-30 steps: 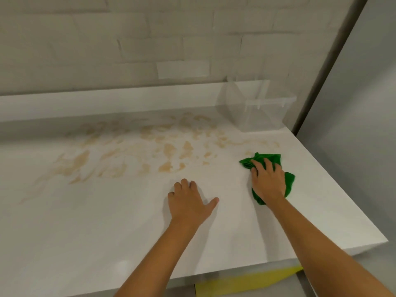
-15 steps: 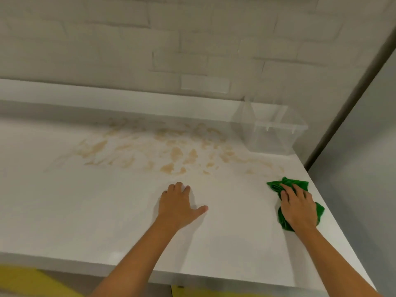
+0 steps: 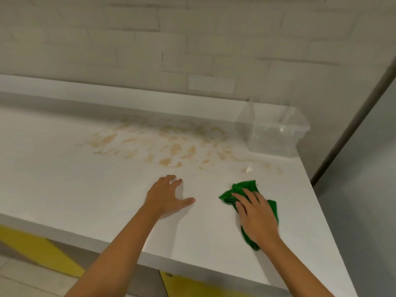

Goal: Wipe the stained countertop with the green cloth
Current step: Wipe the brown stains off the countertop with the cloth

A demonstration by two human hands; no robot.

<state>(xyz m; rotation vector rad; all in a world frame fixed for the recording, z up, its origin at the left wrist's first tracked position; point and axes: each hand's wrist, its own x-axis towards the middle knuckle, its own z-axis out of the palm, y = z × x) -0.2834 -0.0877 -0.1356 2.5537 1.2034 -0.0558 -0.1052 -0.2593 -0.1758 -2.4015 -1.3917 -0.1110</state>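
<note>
The white countertop carries a wide patch of brown smeared stains across its far middle. A crumpled green cloth lies on the near right part of the counter, below the stains. My right hand presses flat on the cloth, covering most of it. My left hand rests palm down on bare counter to the left of the cloth, fingers spread, holding nothing. Both hands sit just short of the stained patch.
A clear plastic container stands at the back right corner against the brick wall. The counter's right edge drops off beside a grey panel. Yellow cabinet fronts show below the front edge. A small pale scrap lies near the right stains.
The cloth under my right hand has slid leftward from the counter's right edge, closer to my left hand. The view has shifted; my left hand stays planted.
</note>
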